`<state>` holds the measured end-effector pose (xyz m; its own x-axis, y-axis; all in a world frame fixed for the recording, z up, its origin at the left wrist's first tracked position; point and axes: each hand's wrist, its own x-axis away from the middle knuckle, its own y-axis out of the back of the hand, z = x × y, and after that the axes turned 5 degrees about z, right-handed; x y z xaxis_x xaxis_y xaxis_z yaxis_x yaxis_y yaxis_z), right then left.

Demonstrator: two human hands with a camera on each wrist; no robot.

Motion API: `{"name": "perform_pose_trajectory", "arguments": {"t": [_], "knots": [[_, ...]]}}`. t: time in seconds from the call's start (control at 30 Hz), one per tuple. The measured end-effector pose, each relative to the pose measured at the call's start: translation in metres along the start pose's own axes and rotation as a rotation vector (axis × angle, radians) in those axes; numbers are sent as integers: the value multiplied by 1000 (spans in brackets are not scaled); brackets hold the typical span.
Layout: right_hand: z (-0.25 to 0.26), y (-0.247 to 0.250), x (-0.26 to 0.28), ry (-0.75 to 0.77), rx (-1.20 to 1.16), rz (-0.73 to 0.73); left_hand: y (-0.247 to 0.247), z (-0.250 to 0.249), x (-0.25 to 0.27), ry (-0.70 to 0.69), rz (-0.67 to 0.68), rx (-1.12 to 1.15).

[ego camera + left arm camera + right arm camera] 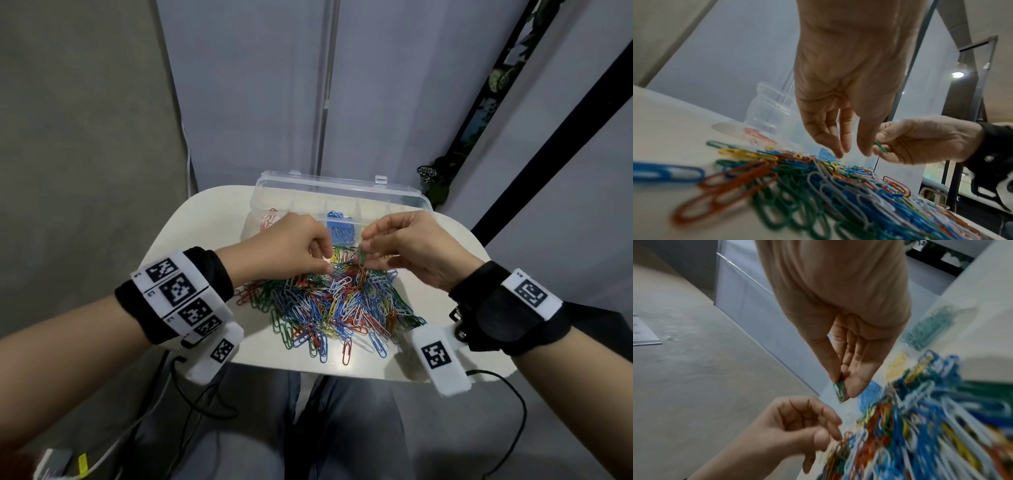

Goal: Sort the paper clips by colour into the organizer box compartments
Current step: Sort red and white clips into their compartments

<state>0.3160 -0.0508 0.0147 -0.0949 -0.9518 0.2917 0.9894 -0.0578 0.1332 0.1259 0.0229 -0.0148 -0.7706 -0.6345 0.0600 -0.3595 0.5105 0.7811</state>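
Your right hand (407, 250) pinches a green paper clip (361, 257) between thumb and fingertips, held above the far side of the pile of mixed paper clips (337, 308). In the head view the clip's long axis runs nearly upright, its lower end pointing down at the pile; the right wrist view shows the same clip (839, 390) hanging lengthwise below your fingertips.

Your left hand (291, 245) is just beside it, fingers curled with thumb and forefinger drawn together over the far edge of the pile. Whether they grip a clip you cannot tell: the right wrist view shows the fingertips (835, 435) touching the heap, but blur hides any pinch.

The pile spreads over the middle of the worktop (205, 219), reaching towards its near edge, the clips lying flat and pointing every way.

The organizer box (342, 195) sits at the far edge of the worktop, lid open and tilted back. A middle compartment holds blue clips (339, 231); a compartment towards the left end holds red clips (269, 219). The right wrist view also shows green clips (929, 327) and yellow clips (897, 365) in separate compartments.
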Motion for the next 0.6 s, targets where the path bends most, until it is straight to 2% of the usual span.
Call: {"name": "perform_pose_trajectory", "arguments": {"t": [0.17,0.27,0.33,0.47,0.53,0.6], "knots": [[28,28,-3,152,92,-202,10,1,8,-9,83,-197],[36,47,-14,230,323,-385,13,4,9,-21,99,-246],[34,54,-23,247,454,-452,14,5,10,-22,117,-269],[23,58,-31,208,572,-416,17,7,16,-3,147,-306],[22,54,-28,254,590,-411,19,10,19,7,156,-318],[23,43,-21,297,600,-326,22,12,22,19,157,-304]]}}
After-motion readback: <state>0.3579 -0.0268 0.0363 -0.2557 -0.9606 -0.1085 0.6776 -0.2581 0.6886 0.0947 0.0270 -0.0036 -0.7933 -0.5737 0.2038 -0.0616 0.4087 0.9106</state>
